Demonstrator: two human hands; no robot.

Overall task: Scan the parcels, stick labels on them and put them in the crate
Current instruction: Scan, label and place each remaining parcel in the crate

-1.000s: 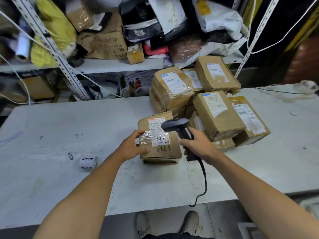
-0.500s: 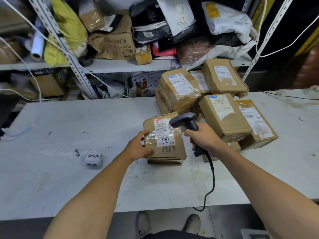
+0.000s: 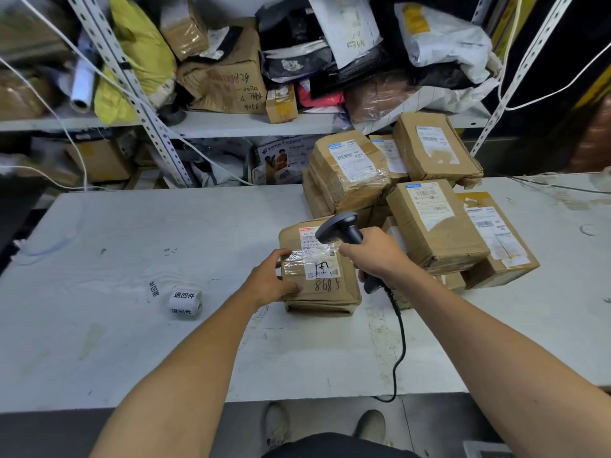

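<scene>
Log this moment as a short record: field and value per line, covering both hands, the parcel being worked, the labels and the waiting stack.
left hand: grips the parcel's left edge
right hand: holds scanner, head over the parcel's label
parcel: flat on table, "868" handwritten
label roll: on table, left of parcel, untouched
parcel stack: behind and right
crate: not in view

The table (image 3: 99, 342) carries one barcode scanner (image 3: 340, 230), one label roll (image 3: 185, 300), one loose label (image 3: 153, 290), and at least seven cardboard parcels (image 3: 436, 223); two hands show.
</scene>
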